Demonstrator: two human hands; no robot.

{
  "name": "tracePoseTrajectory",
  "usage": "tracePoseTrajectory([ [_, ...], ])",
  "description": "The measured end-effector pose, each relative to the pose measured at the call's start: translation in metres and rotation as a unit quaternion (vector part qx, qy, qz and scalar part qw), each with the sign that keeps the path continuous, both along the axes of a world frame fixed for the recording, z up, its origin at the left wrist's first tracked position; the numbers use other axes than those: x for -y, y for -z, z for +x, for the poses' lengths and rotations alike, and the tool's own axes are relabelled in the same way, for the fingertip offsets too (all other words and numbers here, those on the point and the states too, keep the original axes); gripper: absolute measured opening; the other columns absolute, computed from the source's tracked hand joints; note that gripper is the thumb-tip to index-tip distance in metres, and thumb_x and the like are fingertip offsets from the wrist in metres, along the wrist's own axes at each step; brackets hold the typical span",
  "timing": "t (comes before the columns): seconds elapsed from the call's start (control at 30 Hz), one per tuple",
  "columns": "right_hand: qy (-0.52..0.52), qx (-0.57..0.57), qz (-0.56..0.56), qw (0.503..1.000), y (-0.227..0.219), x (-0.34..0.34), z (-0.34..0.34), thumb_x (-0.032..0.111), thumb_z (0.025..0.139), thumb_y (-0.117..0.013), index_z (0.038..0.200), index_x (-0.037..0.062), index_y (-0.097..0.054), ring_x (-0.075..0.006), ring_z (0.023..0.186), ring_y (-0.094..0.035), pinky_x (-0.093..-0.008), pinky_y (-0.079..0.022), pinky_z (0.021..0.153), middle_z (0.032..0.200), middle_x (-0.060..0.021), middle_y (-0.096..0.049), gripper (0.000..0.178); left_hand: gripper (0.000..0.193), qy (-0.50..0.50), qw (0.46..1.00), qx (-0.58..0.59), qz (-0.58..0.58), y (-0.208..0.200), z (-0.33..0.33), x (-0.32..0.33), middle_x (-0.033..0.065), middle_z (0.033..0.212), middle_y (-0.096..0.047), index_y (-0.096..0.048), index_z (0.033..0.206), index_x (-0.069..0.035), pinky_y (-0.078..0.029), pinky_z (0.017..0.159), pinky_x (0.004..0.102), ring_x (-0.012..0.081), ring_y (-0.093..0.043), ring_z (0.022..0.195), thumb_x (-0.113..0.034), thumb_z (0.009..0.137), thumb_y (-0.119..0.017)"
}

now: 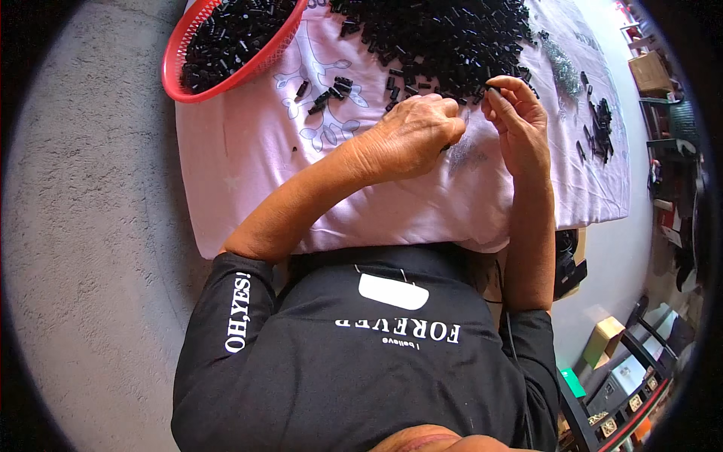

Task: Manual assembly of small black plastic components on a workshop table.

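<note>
My left hand (418, 135) is curled closed above the cloth, with a bit of a small black piece (446, 148) peeking out under its fingers. Just to its right, the thumb and forefinger of my right hand (520, 124) pinch another small black piece, mostly covered by the fingertips. Beyond both hands spreads a large heap of short black cylinder-shaped parts (452, 38). A few such parts (329, 95) lie apart on the cloth to the left of my left hand. What else sits inside the left fist is hidden.
A red plastic basket (175, 68) full of similar black parts stands at the far left. The pale pink patterned cloth (248, 173) covers the table. A separate group of black parts (600, 129) lies near the right edge, beside a bundle of thin clear-looking pieces (561, 69). Cluttered shelves (670, 151) line the right.
</note>
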State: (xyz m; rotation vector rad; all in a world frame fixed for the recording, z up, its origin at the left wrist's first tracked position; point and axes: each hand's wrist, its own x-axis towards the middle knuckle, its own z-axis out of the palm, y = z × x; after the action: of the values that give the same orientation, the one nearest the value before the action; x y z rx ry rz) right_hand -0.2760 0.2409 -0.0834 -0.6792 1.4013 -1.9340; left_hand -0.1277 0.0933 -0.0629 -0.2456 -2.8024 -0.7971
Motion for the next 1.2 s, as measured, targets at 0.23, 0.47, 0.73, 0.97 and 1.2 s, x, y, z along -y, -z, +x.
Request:
tracePoseTrajectory([
  [0.23,-0.047,0.088,-0.025,0.995,-0.004,0.0,0.001,0.008,0.098,-0.058,0.116,0.0032,-0.063,-0.0134,0.081,-0.068,-0.0224,-0.056,0.073,0.097,-0.0099,-0.069,0.02,0.024,-0.045,0.994,-0.061,0.076,-0.014,-0.001,0.009,0.0149,0.09,-0.061,-0.058,0.092,-0.002,-0.051,0.075,0.0405,0.036,-0.062,0.084,0.009,0.072,-0.058],
  [0.47,-0.059,0.119,-0.021,0.991,-0.012,0.003,0.007,0.011,0.098,-0.059,0.126,0.0028,-0.061,-0.0085,0.076,-0.061,-0.0204,-0.051,0.072,0.089,-0.0045,-0.066,0.03,0.031,-0.084,0.977,-0.101,0.167,-0.024,-0.003,0.012,0.0139,0.088,-0.064,-0.06,0.096,0.001,-0.054,0.076,0.0334,0.0262,-0.067,0.082,0.014,0.069,-0.055],
  [0.73,-0.081,0.016,0.019,0.996,-0.015,0.005,0.015,0.011,0.098,-0.057,0.131,0.0033,-0.06,-0.0063,0.073,-0.052,-0.0212,-0.044,0.068,0.086,0.0009,-0.061,0.034,0.024,-0.103,0.961,-0.139,0.214,-0.02,-0.005,0.015,0.016,0.084,-0.064,-0.061,0.091,0.001,-0.053,0.072,0.037,0.0309,-0.065,0.079,0.009,0.069,-0.056],
  [0.97,-0.133,0.018,0.023,0.991,-0.011,0.001,0.01,0.008,0.098,-0.057,0.109,0.0036,-0.059,-0.0119,0.079,-0.065,-0.0255,-0.053,0.072,0.095,-0.0086,-0.069,0.012,0.022,-0.112,0.959,-0.137,0.22,-0.019,-0.006,0.014,0.0153,0.084,-0.064,-0.061,0.09,0.001,-0.053,0.072,0.0356,0.0299,-0.066,0.078,0.009,0.07,-0.056],
  [1.2,-0.136,0.016,0.032,0.99,-0.013,0.001,0.013,0.009,0.098,-0.057,0.11,0.0038,-0.06,-0.0134,0.08,-0.068,-0.0262,-0.056,0.073,0.096,-0.0099,-0.071,0.013,0.02,-0.11,0.964,-0.128,0.205,-0.018,-0.005,0.014,0.0154,0.085,-0.065,-0.062,0.09,0.001,-0.055,0.073,0.0351,0.0287,-0.066,0.078,0.009,0.072,-0.057],
])
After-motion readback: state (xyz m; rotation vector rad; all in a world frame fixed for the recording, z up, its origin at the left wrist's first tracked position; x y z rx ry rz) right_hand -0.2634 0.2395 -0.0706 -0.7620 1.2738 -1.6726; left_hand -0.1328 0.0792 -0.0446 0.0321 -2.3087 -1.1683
